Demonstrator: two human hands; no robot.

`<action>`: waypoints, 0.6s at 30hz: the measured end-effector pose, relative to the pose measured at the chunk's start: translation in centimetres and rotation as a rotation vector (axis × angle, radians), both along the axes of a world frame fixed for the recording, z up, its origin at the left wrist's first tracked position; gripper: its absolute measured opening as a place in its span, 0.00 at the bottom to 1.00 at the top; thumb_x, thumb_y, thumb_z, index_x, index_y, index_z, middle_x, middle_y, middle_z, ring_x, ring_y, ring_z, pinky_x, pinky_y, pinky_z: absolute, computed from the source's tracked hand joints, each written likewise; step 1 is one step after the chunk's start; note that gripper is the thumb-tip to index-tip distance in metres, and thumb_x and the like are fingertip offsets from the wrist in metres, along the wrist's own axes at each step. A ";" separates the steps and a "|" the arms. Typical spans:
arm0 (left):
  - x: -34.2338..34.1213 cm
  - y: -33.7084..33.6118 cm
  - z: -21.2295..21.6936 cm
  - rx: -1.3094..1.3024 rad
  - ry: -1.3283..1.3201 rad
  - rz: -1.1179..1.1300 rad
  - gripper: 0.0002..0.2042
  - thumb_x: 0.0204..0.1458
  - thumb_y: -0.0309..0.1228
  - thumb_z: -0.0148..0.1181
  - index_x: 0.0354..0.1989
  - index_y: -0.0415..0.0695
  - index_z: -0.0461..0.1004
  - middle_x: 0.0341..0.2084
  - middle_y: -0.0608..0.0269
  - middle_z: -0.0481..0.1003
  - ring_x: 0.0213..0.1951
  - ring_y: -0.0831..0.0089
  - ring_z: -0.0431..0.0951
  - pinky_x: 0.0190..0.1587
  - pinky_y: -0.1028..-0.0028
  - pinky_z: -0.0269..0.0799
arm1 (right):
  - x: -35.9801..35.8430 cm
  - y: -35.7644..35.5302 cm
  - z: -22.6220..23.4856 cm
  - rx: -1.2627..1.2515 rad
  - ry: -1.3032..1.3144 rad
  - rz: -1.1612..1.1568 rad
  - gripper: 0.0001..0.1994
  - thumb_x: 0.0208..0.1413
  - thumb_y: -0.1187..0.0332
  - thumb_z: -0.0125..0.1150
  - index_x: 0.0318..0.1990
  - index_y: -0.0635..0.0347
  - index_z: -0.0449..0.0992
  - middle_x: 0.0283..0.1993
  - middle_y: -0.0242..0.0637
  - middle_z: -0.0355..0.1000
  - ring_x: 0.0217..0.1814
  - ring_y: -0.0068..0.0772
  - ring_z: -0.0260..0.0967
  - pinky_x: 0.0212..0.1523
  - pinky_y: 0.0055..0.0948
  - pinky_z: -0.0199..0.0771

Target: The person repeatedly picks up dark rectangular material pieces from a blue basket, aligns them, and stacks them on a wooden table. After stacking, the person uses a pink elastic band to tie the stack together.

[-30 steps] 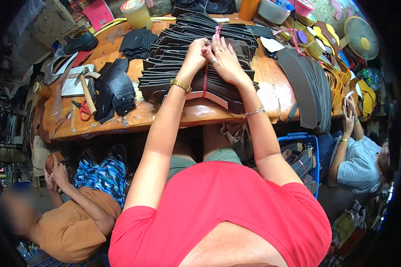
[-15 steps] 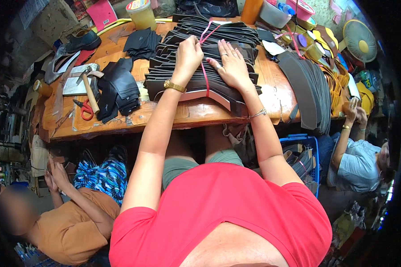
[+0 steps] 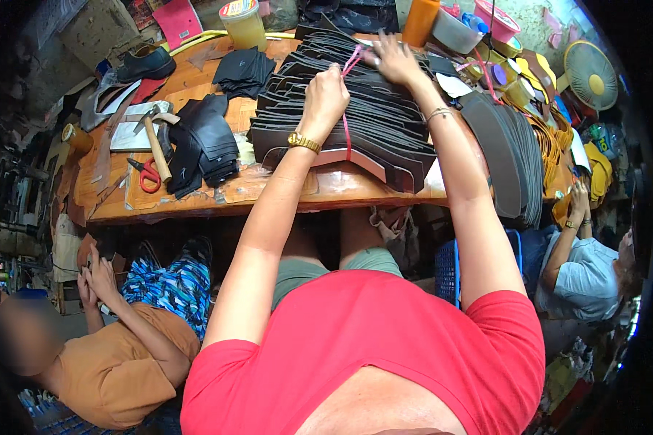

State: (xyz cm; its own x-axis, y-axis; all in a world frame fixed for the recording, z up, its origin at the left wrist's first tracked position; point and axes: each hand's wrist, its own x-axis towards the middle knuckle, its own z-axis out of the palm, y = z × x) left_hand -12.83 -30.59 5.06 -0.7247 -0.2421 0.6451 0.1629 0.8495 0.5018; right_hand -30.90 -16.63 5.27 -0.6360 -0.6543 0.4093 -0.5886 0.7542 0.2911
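A long row of dark brown, leather-like cut pieces [image 3: 388,127] leans in overlapping layers on the bench before me. A pink tie [image 3: 347,134] runs lengthwise over the row, and its upper part is pulled up into a loop. My left hand [image 3: 326,94] is closed in a pinch on this tie, above the middle of the row. Fingers spread and a little blurred, my right hand [image 3: 397,61] is at the row's far right end. It appears to hold nothing; whether it touches the pieces I cannot tell.
On the left of the wooden bench [image 3: 127,206] lie a hammer [image 3: 154,148], red-handled scissors [image 3: 149,176] and black cut pieces [image 3: 203,138]. Fanned grey-brown pieces [image 3: 497,156] lie at right. Co-workers sit at lower left [image 3: 116,370] and far right [image 3: 588,264].
My right hand has lifted off the middle of the row and moved to its far right end. My left hand keeps its pinch on the pink tie. The view has shifted slightly.
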 end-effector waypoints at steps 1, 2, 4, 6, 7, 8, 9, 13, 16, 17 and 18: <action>0.0 0.1 0.2 -0.009 -0.027 -0.009 0.07 0.55 0.25 0.49 0.30 0.34 0.71 0.23 0.39 0.76 0.30 0.43 0.79 0.34 0.51 0.75 | -1.4 0.8 -2.2 -0.102 -0.402 -0.004 0.41 0.59 0.31 0.32 0.72 0.48 0.50 0.77 0.44 0.38 0.79 0.43 0.32 0.73 0.56 0.33; 0.0 -0.1 0.0 -0.042 -0.006 -0.007 0.06 0.55 0.25 0.49 0.30 0.35 0.71 0.23 0.39 0.76 0.31 0.44 0.79 0.34 0.52 0.75 | -1.7 0.7 -2.0 -0.148 -0.535 -0.004 0.45 0.55 0.26 0.29 0.73 0.48 0.46 0.77 0.44 0.37 0.79 0.43 0.30 0.73 0.55 0.30; -0.1 -0.1 -0.2 -0.034 -0.033 0.015 0.06 0.54 0.25 0.50 0.30 0.35 0.71 0.24 0.39 0.76 0.31 0.44 0.79 0.34 0.52 0.76 | -0.9 0.3 -1.5 -0.044 -0.571 -0.076 0.43 0.58 0.30 0.30 0.74 0.45 0.42 0.77 0.45 0.33 0.80 0.42 0.25 0.73 0.55 0.29; -0.2 -0.2 -0.2 -0.027 -0.037 0.015 0.06 0.54 0.25 0.50 0.30 0.35 0.71 0.23 0.39 0.76 0.31 0.44 0.79 0.34 0.52 0.76 | -1.2 -0.1 0.3 0.024 -0.635 -0.065 0.43 0.58 0.29 0.30 0.74 0.45 0.40 0.77 0.44 0.32 0.80 0.42 0.25 0.73 0.55 0.28; -0.3 -0.3 -0.1 -0.026 -0.038 0.016 0.06 0.54 0.25 0.50 0.30 0.35 0.71 0.23 0.39 0.76 0.31 0.44 0.79 0.34 0.52 0.76 | -1.7 -0.7 1.6 0.114 -0.662 -0.069 0.44 0.58 0.29 0.28 0.74 0.48 0.42 0.77 0.45 0.32 0.80 0.43 0.27 0.73 0.56 0.28; -0.4 -0.4 0.0 -0.008 -0.050 0.017 0.06 0.54 0.25 0.51 0.31 0.36 0.72 0.24 0.39 0.76 0.32 0.44 0.79 0.35 0.52 0.75 | -2.0 -1.2 2.8 0.214 -0.620 -0.173 0.42 0.59 0.31 0.29 0.73 0.51 0.43 0.77 0.46 0.35 0.79 0.46 0.32 0.72 0.59 0.32; -0.4 -0.3 -0.1 0.014 -0.062 0.022 0.06 0.55 0.26 0.51 0.32 0.36 0.72 0.25 0.39 0.76 0.33 0.43 0.78 0.36 0.52 0.75 | -2.0 -1.2 2.9 0.023 -0.390 -0.020 0.41 0.60 0.33 0.31 0.73 0.52 0.45 0.76 0.47 0.37 0.78 0.47 0.35 0.71 0.60 0.35; -0.7 -0.1 -0.2 0.032 -0.059 0.009 0.06 0.55 0.26 0.51 0.32 0.36 0.72 0.26 0.39 0.76 0.34 0.43 0.78 0.37 0.51 0.73 | -1.9 -1.3 -1.3 -0.215 -0.015 0.111 0.34 0.64 0.43 0.40 0.70 0.55 0.53 0.73 0.48 0.49 0.75 0.51 0.44 0.70 0.57 0.43; -0.6 0.0 -0.2 0.036 -0.096 0.002 0.07 0.55 0.27 0.51 0.32 0.36 0.72 0.25 0.39 0.76 0.34 0.43 0.78 0.38 0.51 0.73 | -2.7 -0.3 -3.1 -0.303 -0.414 0.190 0.31 0.64 0.45 0.44 0.67 0.56 0.61 0.68 0.48 0.58 0.70 0.50 0.56 0.66 0.47 0.55; -0.8 0.0 -0.1 0.038 -0.098 -0.003 0.07 0.55 0.27 0.51 0.32 0.36 0.72 0.25 0.39 0.76 0.34 0.43 0.78 0.38 0.51 0.73 | -3.6 0.1 -2.6 -0.387 -0.482 0.326 0.30 0.63 0.46 0.47 0.65 0.57 0.63 0.66 0.49 0.62 0.68 0.49 0.59 0.65 0.44 0.59; -1.0 0.0 0.1 0.038 -0.099 -0.005 0.07 0.55 0.27 0.51 0.32 0.36 0.72 0.26 0.39 0.76 0.34 0.43 0.78 0.38 0.51 0.73 | -4.3 0.3 -2.2 -0.472 -0.547 0.466 0.30 0.62 0.46 0.50 0.64 0.58 0.65 0.64 0.49 0.65 0.65 0.48 0.63 0.63 0.41 0.62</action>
